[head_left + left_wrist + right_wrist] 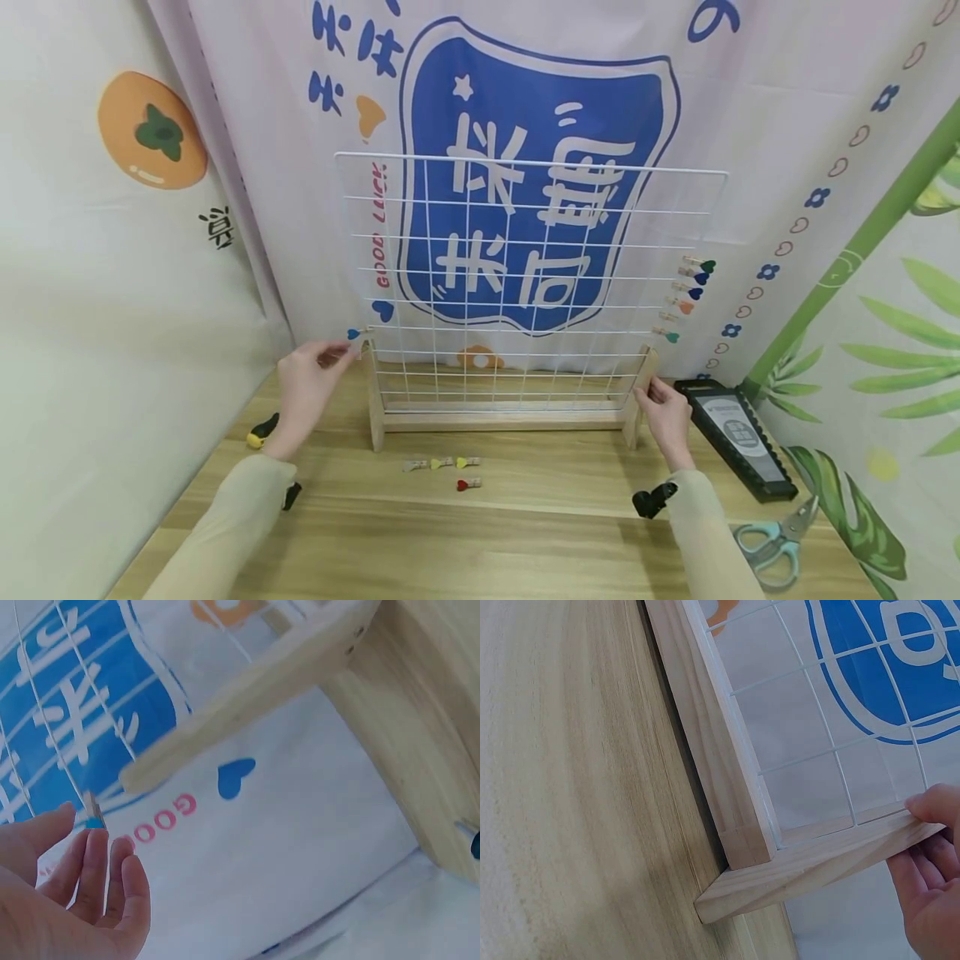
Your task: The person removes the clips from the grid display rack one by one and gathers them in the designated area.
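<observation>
A white wire grid (pixel 525 242) stands upright in a wooden stand (pixel 502 421). My left hand (pixel 311 379) is at the grid's left edge, just above the left post (pixel 247 705). Between its thumb and fingertips is a mini clothespin with a blue heart (pixel 94 817), sitting at the end of a wire. The right hand (pixel 663 412) grips the right wooden post (pixel 817 870), with the thumb on one side and curled fingers on the other. Several heart clothespins (pixel 695 293) hang in a column along the grid's right edge.
Several mini clothespins (pixel 442 463), with yellow, pale and red hearts, lie on the table before the stand. A black case (pixel 738 433) and blue-handled scissors (pixel 772 542) lie at the right. A black-and-yellow tool (pixel 262 431) is left of the left wrist. Printed cloth hangs behind.
</observation>
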The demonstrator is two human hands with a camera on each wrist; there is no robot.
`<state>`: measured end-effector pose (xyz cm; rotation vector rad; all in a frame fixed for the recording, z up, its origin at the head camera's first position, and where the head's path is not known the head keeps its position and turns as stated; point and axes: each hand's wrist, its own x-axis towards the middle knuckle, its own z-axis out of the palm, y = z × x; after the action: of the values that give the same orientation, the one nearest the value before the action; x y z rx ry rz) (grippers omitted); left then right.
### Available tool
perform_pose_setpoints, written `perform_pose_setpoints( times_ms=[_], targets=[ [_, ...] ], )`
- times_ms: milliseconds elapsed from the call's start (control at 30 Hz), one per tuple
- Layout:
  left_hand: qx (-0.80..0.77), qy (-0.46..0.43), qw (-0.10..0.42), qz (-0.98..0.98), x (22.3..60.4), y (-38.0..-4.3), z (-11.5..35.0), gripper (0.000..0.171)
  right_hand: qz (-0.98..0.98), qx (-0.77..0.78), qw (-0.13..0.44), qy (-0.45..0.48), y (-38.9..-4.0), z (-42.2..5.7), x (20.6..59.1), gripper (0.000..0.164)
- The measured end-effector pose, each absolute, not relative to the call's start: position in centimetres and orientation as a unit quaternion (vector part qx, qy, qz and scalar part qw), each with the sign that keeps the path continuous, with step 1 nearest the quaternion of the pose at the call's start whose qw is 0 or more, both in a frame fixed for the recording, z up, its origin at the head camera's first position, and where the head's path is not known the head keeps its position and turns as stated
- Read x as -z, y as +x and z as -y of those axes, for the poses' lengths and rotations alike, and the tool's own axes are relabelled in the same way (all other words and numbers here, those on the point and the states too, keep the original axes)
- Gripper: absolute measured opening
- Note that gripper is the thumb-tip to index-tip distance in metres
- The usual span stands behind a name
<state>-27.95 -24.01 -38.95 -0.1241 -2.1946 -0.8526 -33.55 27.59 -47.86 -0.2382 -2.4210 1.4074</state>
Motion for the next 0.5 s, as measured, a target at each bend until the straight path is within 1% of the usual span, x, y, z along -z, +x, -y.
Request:
perform_pose_setpoints(
  times_ms=[100,367,500],
  targets=[
    [0.338,-0.030,0.378,0.862,38.5,-28.4,24.7,0.018,0.850,-0.493,0.166,-0.085,-33.6,-27.6,47.9,0.047],
    [0.350,-0.011,0.333,0.876,37.4,-29.2,25.3,0.026,0.851,-0.491,0.165,-0.087,-33.5,-27.5,47.8,0.046],
    [0.353,-0.004,0.316,0.880,36.9,-29.7,25.3,0.027,0.849,-0.495,0.165,-0.083,-33.5,-27.5,47.7,0.046]
  ],
)
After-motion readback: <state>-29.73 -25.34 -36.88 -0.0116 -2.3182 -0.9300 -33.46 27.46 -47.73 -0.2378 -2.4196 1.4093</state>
